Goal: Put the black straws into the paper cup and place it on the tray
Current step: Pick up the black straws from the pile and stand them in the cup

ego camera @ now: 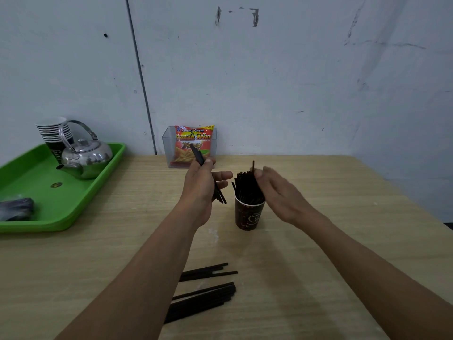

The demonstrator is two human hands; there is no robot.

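A dark brown paper cup (pixel 248 214) stands upright mid-table, packed with several black straws (pixel 245 186) that fan out of its rim. My left hand (pixel 203 182) hovers just left of the cup and is shut on a small bundle of black straws (pixel 199 158) held slanted. My right hand (pixel 277 192) is above and right of the cup, its fingertips pinching one straw (pixel 253 166) that sticks up above the rest. More loose straws (pixel 206 288) lie in two heaps near the front of the table. The green tray (pixel 73 204) sits at the left.
On the tray stand a steel kettle (pixel 85 155), a stack of paper cups (pixel 55 136) and a dark wrapped bundle (pixel 16 208). A clear box with a snack bag (pixel 193 146) is against the wall behind my hands. The table's right edge slants off at right.
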